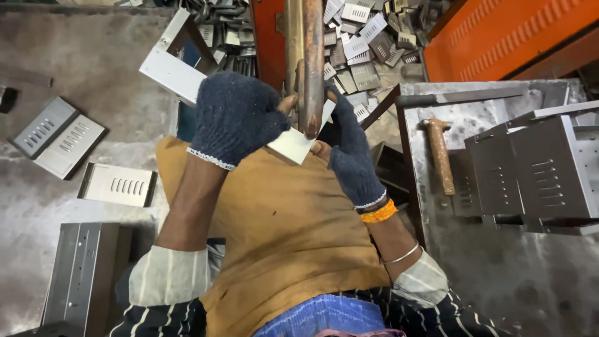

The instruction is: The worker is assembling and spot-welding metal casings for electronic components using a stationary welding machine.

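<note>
Left hand: our left hand (234, 118), in a dark knitted glove, sits at about 11 o'clock from the middle of the view, fingers curled shut on the small white metal plate (293, 145).
Right hand: our right hand (352, 153), gloved the same way, lies just right of centre; its fingers pinch the plate's right edge, thumb tip bare.
Plate: near the centre, held between both hands over our lap, pressed against the rusty upright bar (312, 68) that rises toward 12 o'clock.
Hammer: a wooden-handled hammer (440, 156) lies on the grey bench (499, 262) at 3 o'clock.
Surroundings: slotted metal parts (359, 37) are heaped at 12 o'clock; louvred grey panels (59, 134) lie on the floor at 9 o'clock.
</note>
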